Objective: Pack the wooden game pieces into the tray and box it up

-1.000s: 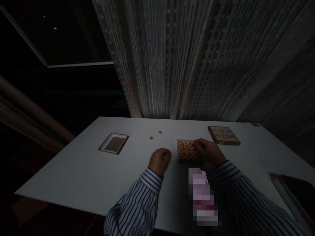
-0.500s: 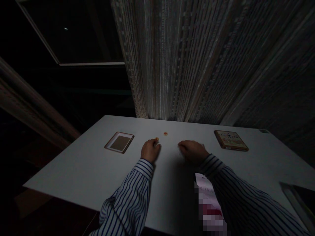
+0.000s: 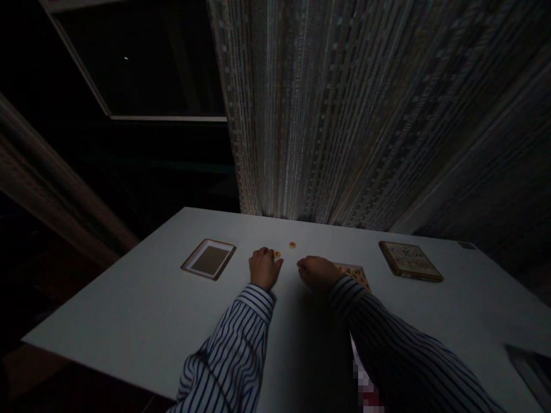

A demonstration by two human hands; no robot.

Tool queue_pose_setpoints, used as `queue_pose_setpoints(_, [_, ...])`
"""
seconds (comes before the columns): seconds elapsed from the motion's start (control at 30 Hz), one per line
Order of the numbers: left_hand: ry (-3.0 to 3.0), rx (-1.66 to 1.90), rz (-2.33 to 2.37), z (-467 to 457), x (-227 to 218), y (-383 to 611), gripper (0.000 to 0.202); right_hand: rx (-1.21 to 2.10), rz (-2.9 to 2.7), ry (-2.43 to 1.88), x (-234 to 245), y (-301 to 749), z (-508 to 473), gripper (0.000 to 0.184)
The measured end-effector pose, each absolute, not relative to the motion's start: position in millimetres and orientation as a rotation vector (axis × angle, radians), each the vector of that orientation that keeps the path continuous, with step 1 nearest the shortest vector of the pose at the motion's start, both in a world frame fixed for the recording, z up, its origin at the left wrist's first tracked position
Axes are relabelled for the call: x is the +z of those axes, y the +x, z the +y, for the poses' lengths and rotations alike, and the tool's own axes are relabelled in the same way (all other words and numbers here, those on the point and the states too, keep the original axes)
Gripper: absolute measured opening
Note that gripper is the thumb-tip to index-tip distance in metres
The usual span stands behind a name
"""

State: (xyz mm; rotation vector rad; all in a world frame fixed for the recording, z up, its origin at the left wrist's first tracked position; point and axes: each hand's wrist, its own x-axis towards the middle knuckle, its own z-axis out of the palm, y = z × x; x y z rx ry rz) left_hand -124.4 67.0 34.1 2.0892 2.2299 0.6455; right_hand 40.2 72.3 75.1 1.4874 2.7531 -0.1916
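White table (image 3: 129, 327) with round piece (image 3: 278, 254) just beside left hand (image 3: 263, 268), thumb apart from fingers; cannot tell if gripping. Right hand (image 3: 317, 273) with fingers curled, grip hidden; box of pieces (image 3: 353, 271) partly behind right sleeve (image 3: 365, 315).

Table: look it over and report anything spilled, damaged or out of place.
Nothing looks spilled or damaged, though the light is dim. Possibly out of place: one disc by the left hand and another disc farther back lie outside the box of discs, which the right sleeve partly hides.
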Motion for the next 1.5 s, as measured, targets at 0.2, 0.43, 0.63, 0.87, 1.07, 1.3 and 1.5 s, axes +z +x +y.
queue_pose_setpoints(0.2, [2.089, 0.658, 2.222, 75, 32, -127, 0.027, -0.176, 2.739, 1.456, 76, 37, 75, 0.029])
queue_pose_setpoints(0.43, [2.111, 0.760, 2.184, 76, 30, -128, 0.023, -0.185, 2.720, 1.464, 82, 37, 74, 0.032])
queue_pose_setpoints(0.63, [2.200, 0.986, 2.122, 72, 37, -126, 0.024, -0.208, 2.716, 1.504, 87, 43, 72, 0.032])
queue_pose_setpoints(0.87, [2.390, 1.140, 2.017, 64, 42, -122, 0.025, -0.264, 2.744, 1.586, 102, 63, 62, 0.035])
queue_pose_setpoints(1.07, [2.419, 1.158, 1.945, 58, 46, -115, 0.026, -0.340, 2.783, 1.759, 113, 90, 56, 0.039])
queue_pose_setpoints(1.3, [2.429, 1.165, 1.842, 49, 54, -99, 0.026, -0.339, 2.832, 1.940, 127, 123, 48, 0.036])
queue_pose_setpoints(1.5, [2.458, 1.190, 1.723, 45, 70, -78, 0.026, -0.344, 2.882, 2.065, 134, 149, 44, 0.034])
